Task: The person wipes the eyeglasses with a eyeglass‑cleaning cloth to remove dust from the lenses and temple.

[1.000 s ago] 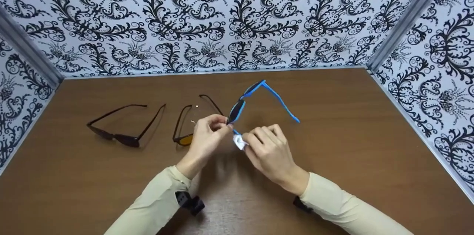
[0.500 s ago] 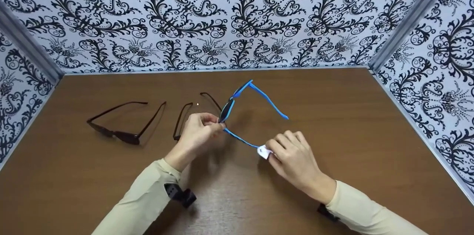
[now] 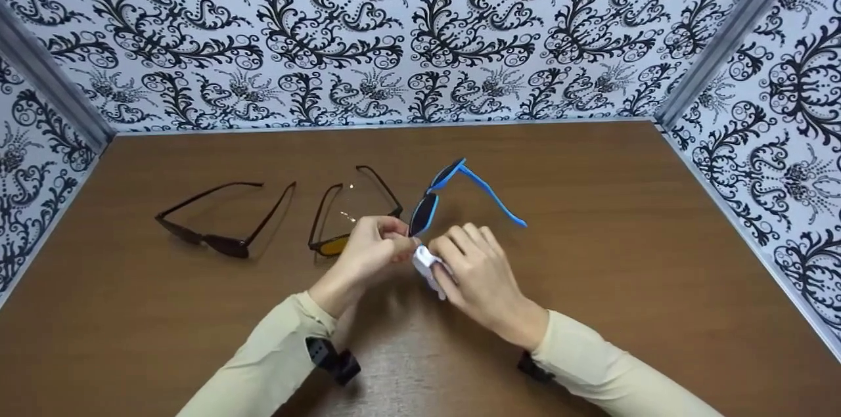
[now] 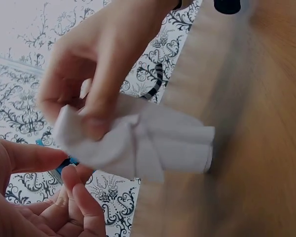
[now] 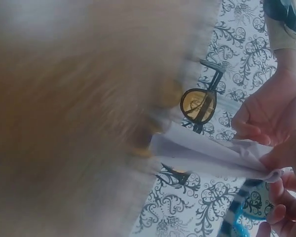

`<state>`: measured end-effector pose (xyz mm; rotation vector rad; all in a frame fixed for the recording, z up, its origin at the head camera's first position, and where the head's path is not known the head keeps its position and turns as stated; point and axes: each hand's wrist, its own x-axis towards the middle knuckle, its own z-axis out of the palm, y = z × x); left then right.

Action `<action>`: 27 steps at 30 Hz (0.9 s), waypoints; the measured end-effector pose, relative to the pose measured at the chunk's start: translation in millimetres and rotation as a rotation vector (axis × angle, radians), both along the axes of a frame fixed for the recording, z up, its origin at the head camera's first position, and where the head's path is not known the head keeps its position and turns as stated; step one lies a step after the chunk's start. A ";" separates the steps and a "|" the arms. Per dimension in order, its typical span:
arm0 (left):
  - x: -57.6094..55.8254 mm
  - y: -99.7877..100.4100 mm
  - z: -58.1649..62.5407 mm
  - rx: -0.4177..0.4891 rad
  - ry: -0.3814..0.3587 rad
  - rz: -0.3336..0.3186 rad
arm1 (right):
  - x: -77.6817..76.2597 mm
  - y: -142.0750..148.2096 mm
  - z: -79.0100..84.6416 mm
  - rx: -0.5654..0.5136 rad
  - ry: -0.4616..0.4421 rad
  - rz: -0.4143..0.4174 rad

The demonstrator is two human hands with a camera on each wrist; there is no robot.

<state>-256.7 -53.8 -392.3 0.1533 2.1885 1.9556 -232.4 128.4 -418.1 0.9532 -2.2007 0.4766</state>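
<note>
My left hand (image 3: 371, 249) pinches blue-framed sunglasses (image 3: 425, 212) near the corner where one temple joins the front. The dark lenses are raised above the table, and the other blue temple points right. In my right hand (image 3: 483, 276) is a white cloth (image 3: 426, 264), pinched between thumb and fingers close beside my left fingertips. The cloth (image 4: 158, 143) hangs in folds in the left wrist view. It and the right hand hide the near temple, so I cannot tell how far the cloth wraps it.
Dark sunglasses (image 3: 223, 246) lie at the left with temples unfolded. Between them and my left hand are yellow-lensed glasses (image 3: 334, 246), partly covered by that hand. Patterned panels (image 3: 341, 29) border the brown wooden table (image 3: 624, 226) at the back and sides.
My right hand slid the cloth outward along the near temple to its tip, then came back beside my left hand. The left hand and blue sunglasses shifted left, then right again, slightly lower.
</note>
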 end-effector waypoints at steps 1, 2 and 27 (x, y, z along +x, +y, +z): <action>0.4 1.1 -0.6 -0.001 0.002 0.005 | -0.3 -1.7 -0.2 -0.006 -0.007 -0.005; 0.9 2.1 -1.1 0.001 0.002 0.009 | -0.6 -3.1 -0.2 -0.014 -0.004 -0.006; -18.2 -20.9 8.0 -0.102 0.074 0.051 | 6.9 78.2 25.0 0.375 -0.197 -0.021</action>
